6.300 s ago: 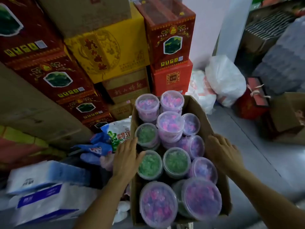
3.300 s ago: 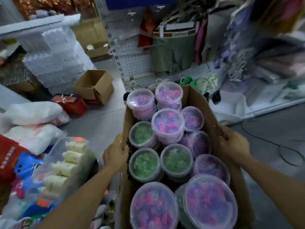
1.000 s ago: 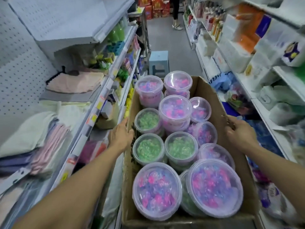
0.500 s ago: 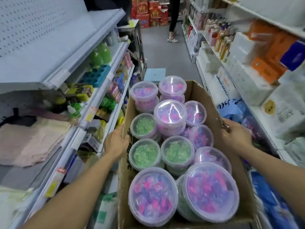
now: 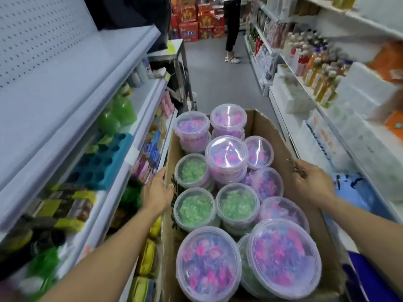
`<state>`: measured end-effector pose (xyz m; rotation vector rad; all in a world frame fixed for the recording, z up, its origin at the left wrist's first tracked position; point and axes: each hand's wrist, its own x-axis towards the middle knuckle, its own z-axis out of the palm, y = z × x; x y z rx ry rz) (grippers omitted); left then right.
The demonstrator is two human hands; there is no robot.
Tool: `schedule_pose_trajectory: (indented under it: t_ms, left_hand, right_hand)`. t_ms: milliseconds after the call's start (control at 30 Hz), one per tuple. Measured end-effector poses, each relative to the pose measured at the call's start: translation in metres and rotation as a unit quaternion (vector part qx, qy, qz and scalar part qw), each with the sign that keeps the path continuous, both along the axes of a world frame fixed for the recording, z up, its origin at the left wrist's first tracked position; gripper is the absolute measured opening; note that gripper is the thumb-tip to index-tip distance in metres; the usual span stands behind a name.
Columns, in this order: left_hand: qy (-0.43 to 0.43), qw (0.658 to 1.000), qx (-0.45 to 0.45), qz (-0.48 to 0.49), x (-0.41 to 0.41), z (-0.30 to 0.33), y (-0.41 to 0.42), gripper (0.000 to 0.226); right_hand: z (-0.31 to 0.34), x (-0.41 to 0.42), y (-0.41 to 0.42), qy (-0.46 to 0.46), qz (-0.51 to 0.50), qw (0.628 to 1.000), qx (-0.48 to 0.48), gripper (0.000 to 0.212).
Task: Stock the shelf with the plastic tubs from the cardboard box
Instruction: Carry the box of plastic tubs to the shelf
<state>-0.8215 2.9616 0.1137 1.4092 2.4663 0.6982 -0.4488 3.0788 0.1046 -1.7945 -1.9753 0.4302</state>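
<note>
I carry an open cardboard box [image 5: 281, 147] in front of me, packed with several clear plastic tubs. Most hold pink and purple pieces, such as the big tub [image 5: 283, 258] nearest me. Three hold green pieces, one of them a tub [image 5: 195, 207] at the left. My left hand [image 5: 157, 190] grips the box's left wall, thumb over the rim. On the right wall, my right hand [image 5: 311, 182] grips the torn rim. An empty white shelf [image 5: 72, 88] runs along the left.
I stand in a narrow shop aisle with a grey floor [image 5: 218, 83]. Stocked shelves line the left [image 5: 122, 162] and the right [image 5: 327, 110]. A person [image 5: 232, 29] stands far down the aisle near stacked red boxes [image 5: 194, 20]. A metal stand [image 5: 178, 62] juts out at the left.
The view has advanced down the aisle with the box; the left shelves have slid past. The blue stool ahead has gone out of view. Both hands keep their hold on the box.
</note>
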Motion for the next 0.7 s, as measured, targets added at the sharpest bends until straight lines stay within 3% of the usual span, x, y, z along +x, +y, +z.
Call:
schedule_pose_trajectory:
  t_ms: [300, 700]
  left_hand:
    - [0.002, 0.999, -0.022, -0.023, -0.068, 0.001, 0.204, 0.059]
    - [-0.031, 0.998, -0.052, 0.002, -0.134, -0.052, 0.463, 0.059]
  right_hand:
    - [-0.004, -0.069, 0.184, 0.005, -0.037, 0.999, 0.0, 0.052]
    - [-0.046, -0.142, 0.447, 0.014, -0.034, 0.999, -0.031, 0.046]
